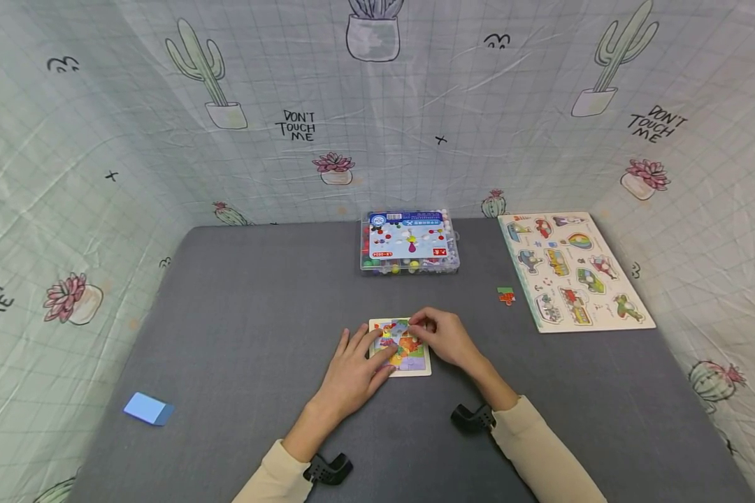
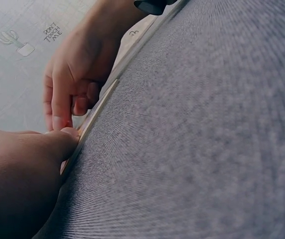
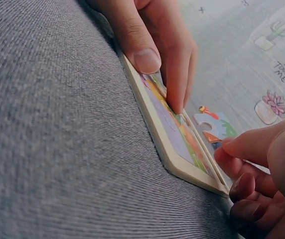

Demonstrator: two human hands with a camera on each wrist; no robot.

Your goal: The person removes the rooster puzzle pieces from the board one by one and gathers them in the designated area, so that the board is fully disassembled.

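Note:
A small jigsaw puzzle (image 1: 418, 364) in a pale wooden frame (image 3: 157, 144) lies on the grey table between my hands. My left hand (image 1: 351, 374) rests on the puzzle's left side, fingers spread over the picture and thumb at the near edge. Between thumb and index finger, my right hand (image 1: 443, 339) pinches a colourful puzzle piece (image 3: 214, 127) at the puzzle's upper right corner. In the right wrist view this piece stands tilted up above the board. The left wrist view shows the frame edge-on, so the picture is mostly hidden there.
A loose green and red puzzle piece (image 1: 506, 296) lies to the right, beside a large picture board (image 1: 604, 307). A clear box of coloured beads (image 1: 409, 265) stands at the back. On the far left is a blue block (image 1: 147, 409).

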